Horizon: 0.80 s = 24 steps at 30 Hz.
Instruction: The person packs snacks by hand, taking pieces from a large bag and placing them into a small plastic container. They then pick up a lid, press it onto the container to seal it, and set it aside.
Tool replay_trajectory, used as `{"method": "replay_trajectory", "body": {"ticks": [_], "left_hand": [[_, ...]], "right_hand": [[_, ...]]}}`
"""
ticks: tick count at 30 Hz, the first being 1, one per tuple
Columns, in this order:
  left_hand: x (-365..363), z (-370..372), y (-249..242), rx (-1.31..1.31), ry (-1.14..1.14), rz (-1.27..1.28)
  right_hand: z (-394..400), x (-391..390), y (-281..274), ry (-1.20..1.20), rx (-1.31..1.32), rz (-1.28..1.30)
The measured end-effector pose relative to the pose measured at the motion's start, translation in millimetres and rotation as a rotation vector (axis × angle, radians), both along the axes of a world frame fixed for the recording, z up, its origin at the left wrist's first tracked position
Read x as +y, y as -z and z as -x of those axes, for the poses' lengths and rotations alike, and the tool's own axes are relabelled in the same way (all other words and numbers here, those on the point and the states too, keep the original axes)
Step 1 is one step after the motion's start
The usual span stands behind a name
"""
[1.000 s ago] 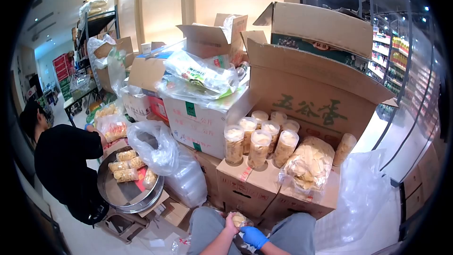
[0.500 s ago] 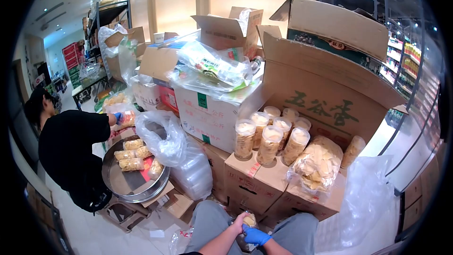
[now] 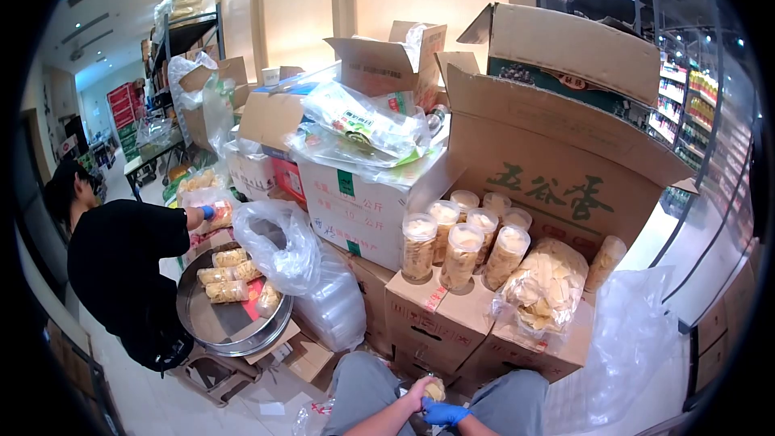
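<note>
Low between my knees, my bare left hand (image 3: 416,395) is closed round a clear plastic jar of pale yellow chips (image 3: 436,389). My right hand (image 3: 444,414), in a blue glove, is closed against the jar's lower part. Only the jar's upper end shows, and my fingers hide much of the rest. In front of me, several filled clear jars (image 3: 461,257) stand upright on a cardboard carton (image 3: 440,324). Beside them lies a big clear bag of chips (image 3: 551,281), and another filled jar (image 3: 604,265) leans at its right.
A round metal sieve (image 3: 211,331) at the left holds several filled packs. Near it are plastic bags (image 3: 331,299) and a co-worker in black (image 3: 121,266), whose blue-gloved hand touches a pack. Behind stand a white carton (image 3: 355,210) and a large open carton (image 3: 557,161).
My hands have shifted slightly down and right with the jar, and more of its end shows. The co-worker's gloved hand has moved a little. The whole view has shifted slightly.
</note>
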<state>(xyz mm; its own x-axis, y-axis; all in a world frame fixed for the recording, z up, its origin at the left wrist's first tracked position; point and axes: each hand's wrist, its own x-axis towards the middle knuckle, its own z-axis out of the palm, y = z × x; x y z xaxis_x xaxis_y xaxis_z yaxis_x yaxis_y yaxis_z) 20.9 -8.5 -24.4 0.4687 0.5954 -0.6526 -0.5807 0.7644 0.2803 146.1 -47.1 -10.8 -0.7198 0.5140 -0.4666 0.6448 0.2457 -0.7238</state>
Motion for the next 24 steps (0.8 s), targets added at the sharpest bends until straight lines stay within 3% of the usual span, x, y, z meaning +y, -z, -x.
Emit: {"method": "replay_trajectory", "body": {"ticks": [8, 10, 12, 19, 22, 23, 24], "left_hand": [[-1.4, -3.6, 9.9, 0.311, 0.011, -0.041], [-4.6, 1.8, 8.5, 0.265, -0.013, -0.027], [-4.2, 2.8, 6.4, 0.152, -0.151, -0.02], [-3.0, 7.8, -27.3, 0.128, -0.2, 0.062], [1.0, 5.4, -19.2, 0.012, -0.19, 0.028], [0.1, 5.1, -21.9, 0.007, -0.193, 0.01], [1.5, 6.0, -19.2, -0.022, -0.18, 0.008]], "right_hand": [[6.1, -19.9, 35.8, 0.101, 0.175, -0.368], [12.4, -23.4, 43.2, 0.106, 0.204, -0.423], [16.5, -22.0, 4.7, 0.265, 0.27, -0.354], [20.4, -9.7, -28.8, 0.203, 0.098, -0.479], [20.1, -12.3, -47.1, 0.269, 0.18, -0.457], [23.5, -10.4, -76.5, 0.232, -0.072, -0.284], [22.8, -11.6, -86.6, 0.234, -0.088, -0.271]]}}
